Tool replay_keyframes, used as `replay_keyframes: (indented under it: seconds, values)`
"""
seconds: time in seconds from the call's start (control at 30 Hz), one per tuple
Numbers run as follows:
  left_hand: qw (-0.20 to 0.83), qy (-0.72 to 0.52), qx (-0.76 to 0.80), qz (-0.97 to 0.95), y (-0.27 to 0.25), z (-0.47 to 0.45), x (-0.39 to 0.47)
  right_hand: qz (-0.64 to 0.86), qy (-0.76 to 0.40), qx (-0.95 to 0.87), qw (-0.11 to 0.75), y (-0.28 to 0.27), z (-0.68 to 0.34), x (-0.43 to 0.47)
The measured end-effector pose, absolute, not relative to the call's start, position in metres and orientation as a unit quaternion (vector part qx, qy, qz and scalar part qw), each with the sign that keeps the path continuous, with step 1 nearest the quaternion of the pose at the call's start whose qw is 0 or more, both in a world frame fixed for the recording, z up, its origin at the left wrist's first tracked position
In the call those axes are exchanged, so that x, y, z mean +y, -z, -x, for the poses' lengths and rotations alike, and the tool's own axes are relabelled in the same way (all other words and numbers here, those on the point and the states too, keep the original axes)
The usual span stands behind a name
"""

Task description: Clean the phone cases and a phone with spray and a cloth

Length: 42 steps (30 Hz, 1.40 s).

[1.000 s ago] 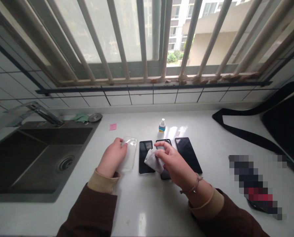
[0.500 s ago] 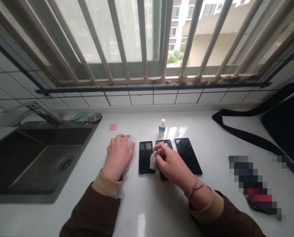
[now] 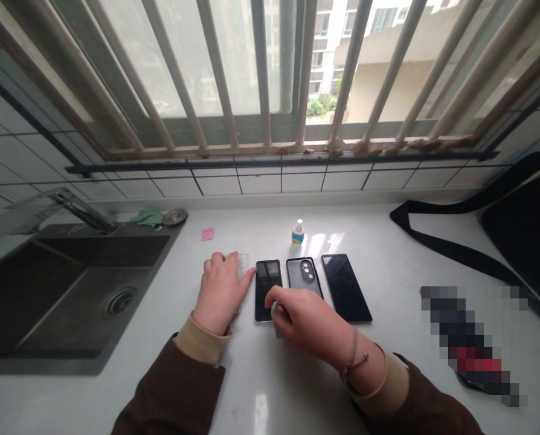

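Note:
My left hand (image 3: pixel 222 290) lies over a clear plastic case (image 3: pixel 244 264), largely hidden beneath it. Its thumb is stretched out to the left edge of a dark phone (image 3: pixel 269 275). My right hand (image 3: pixel 304 314) has its fingers closed on a crumpled white wipe (image 3: pixel 276 323), held at the lower right part of that phone. Just right of this phone lies a grey, black-rimmed phone case (image 3: pixel 297 275) with a camera area, its lower part covered by my right hand. Farther right, another black phone (image 3: pixel 346 287) lies flat.
A small white-capped bottle (image 3: pixel 298 232) stands behind the phones. A pink paper (image 3: pixel 207 234) lies near the dark sink (image 3: pixel 89 362), with a green cloth (image 3: pixel 147 217) and a metal strainer (image 3: pixel 174 217) behind. A black strap (image 3: pixel 451 248) and a blurred item (image 3: pixel 469 338) lie right.
My right hand has moved left and toward me with the wipe, uncovering the grey case's camera area. My left thumb has spread rightward to the phone's edge.

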<state>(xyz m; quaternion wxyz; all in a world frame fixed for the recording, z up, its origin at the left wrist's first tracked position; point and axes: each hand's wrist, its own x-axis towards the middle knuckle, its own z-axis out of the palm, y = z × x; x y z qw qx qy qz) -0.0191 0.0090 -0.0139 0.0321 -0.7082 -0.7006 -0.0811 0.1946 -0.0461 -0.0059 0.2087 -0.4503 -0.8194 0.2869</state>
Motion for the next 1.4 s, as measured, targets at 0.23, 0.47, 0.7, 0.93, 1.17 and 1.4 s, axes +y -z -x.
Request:
replay_keyframes:
  seconds: [0.23,0.47,0.7,0.93,1.17,1.4]
  values:
    - [0.021,0.107,-0.632,0.767,0.022,0.008,0.018,0.432,-0.232,-0.864,0.109,0.008,-0.192,-0.049]
    - [-0.005,0.100,-0.619,0.779,0.027,0.000,0.022,0.437,-0.225,-0.869,0.060,0.004,-0.188,-0.051]
    - [-0.020,0.130,-0.602,0.788,0.032,0.002,0.026,0.430,-0.212,-0.876,0.049,0.005,-0.187,-0.052]
    - [-0.019,0.134,-0.599,0.790,0.033,0.002,0.024,0.395,-0.179,-0.900,0.045,0.004,-0.186,-0.056]
    - [-0.006,0.144,-0.593,0.792,0.029,0.001,0.021,0.348,-0.163,-0.923,0.023,0.002,-0.188,-0.059]
    - [-0.008,0.147,-0.578,0.803,0.030,0.000,0.021,0.362,-0.168,-0.917,0.015,0.000,-0.187,-0.057]
